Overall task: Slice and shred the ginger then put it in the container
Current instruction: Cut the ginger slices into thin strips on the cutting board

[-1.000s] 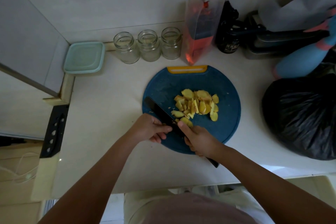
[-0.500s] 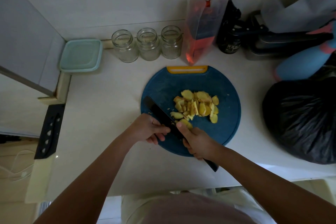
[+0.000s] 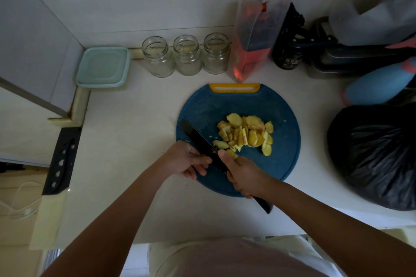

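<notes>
**Clerk:** Hands first.

**Checker:** Item one, right hand (image 3: 245, 173): fingers wrapped round the handle of the knife (image 3: 198, 139), thumb laid straight along the back of the blade. Item two, left hand (image 3: 186, 159): fingers curled, thumb and fingertips pinching the black blade just ahead of the right thumb.

**Clerk:** How does the knife lie?

**Checker:** It slants across the near left part of the cutting board (image 3: 281, 159), with the tip pointing away and to the left. The butt of the handle sticks out past the board's near rim, over the table (image 3: 126, 164). The right hand hides the middle of the handle.

**Clerk:** Ginger?

**Checker:** Ginger (image 3: 245, 134): one pile of yellow slices and a few strips, on the board just right of the blade (one slice touches the right thumb and is partly hidden by it). The blade lies between the left hand and the pile.

**Clerk:** Container?

**Checker:** Container (image 3: 102, 66): pale green, square, lid on. It sits in the far left corner of the table, well apart from the board.

**Clerk:** Surroundings?

**Checker:**
- Three glass jars (image 3: 186, 55), open-mouthed, in a row just right of the container.
- Clear pouch (image 3: 254, 47) with orange-red contents, upright, just behind the board's yellow grip (image 3: 235, 87).
- Black bottle (image 3: 288, 56), beside the pouch.
- Blue bottle (image 3: 378, 83), tilted, far right.
- Black plastic bag (image 3: 378, 155), near the board's right rim.
- Black holed strip (image 3: 62, 159), at the table's left edge.
</notes>
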